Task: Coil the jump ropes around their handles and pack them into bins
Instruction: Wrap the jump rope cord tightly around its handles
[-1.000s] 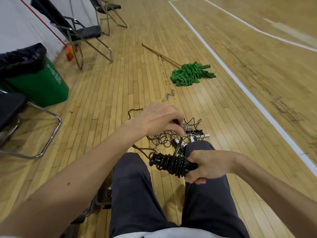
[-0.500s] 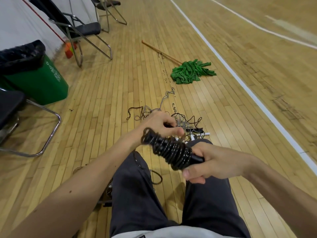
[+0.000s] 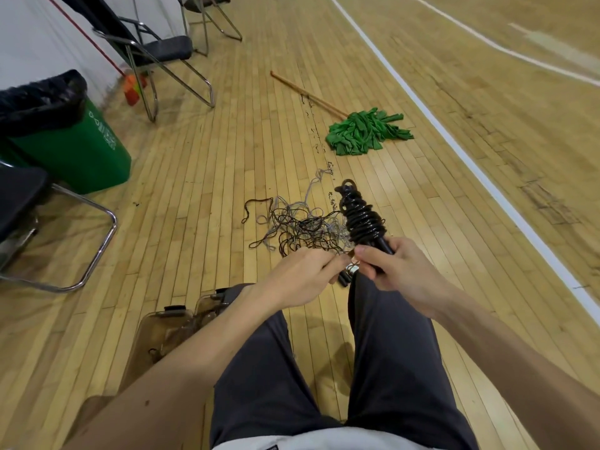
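Showed a wood floor [image 3: 201, 190] crossed by a white line [image 3: 470, 164]. Had a green bin [image 3: 74, 157] with a black liner at far left, a folding chair [image 3: 162, 50] beyond it, and a green mop [image 3: 367, 133] lying ahead. Included a clear bin [image 3: 146, 339] beside the left leg, dark cords inside. Showed a tangle of loose ropes [image 3: 298, 225] on the floor ahead of the knees. Held the coiled jump rope [image 3: 360, 216] tilted upward above that tangle, its handle gripped in the right hand [image 3: 402, 274]. Had the left hand [image 3: 298, 280] just beside it, fingers curled; could not tell whether anything was pinched.
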Available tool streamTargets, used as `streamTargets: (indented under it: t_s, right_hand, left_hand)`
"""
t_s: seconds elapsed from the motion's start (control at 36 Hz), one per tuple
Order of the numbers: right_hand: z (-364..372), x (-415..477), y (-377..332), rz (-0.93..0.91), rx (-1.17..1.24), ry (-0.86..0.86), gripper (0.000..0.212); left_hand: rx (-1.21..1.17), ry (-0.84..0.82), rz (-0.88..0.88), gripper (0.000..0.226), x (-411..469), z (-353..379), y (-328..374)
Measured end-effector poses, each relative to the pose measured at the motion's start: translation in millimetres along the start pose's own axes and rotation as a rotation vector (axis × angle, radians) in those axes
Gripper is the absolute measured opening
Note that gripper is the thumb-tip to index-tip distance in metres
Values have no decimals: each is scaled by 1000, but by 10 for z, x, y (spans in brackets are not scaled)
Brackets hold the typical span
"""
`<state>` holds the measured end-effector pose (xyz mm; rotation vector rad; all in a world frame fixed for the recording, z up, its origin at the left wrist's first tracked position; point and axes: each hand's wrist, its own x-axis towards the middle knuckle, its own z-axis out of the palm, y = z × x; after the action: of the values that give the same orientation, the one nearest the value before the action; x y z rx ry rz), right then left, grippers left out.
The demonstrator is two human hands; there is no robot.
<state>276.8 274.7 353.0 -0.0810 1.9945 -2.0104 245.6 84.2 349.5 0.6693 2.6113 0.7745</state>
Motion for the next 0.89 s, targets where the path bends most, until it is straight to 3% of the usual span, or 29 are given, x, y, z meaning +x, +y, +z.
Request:
streamTargets:
  t_s: [0.11, 0.25, 0.39, 0.61, 0.72, 0.89]
  right_hand:
    - [-67, 78, 111, 38, -34, 109, 32]
    - [-284, 124, 243, 157, 95, 178, 20]
    - [-302, 87, 410, 176, -196, 164, 25]
    - [-265, 202, 546, 204, -348, 180, 26]
    - [-255, 217, 509, 306, -332, 66, 19]
    - [-151, 153, 440, 490, -392, -241, 17]
  left_hand:
    - [112, -64, -7, 43, -40, 16, -28]
    - [256, -55, -44, 42, -97, -54, -148]
    - [388, 0, -8, 48, -105, -147, -100]
    - [690, 12, 139, 40, -111, -317, 140]
    - [802, 20, 200, 43, -38, -491, 190]
    - [914, -39, 334, 42, 86, -765, 403]
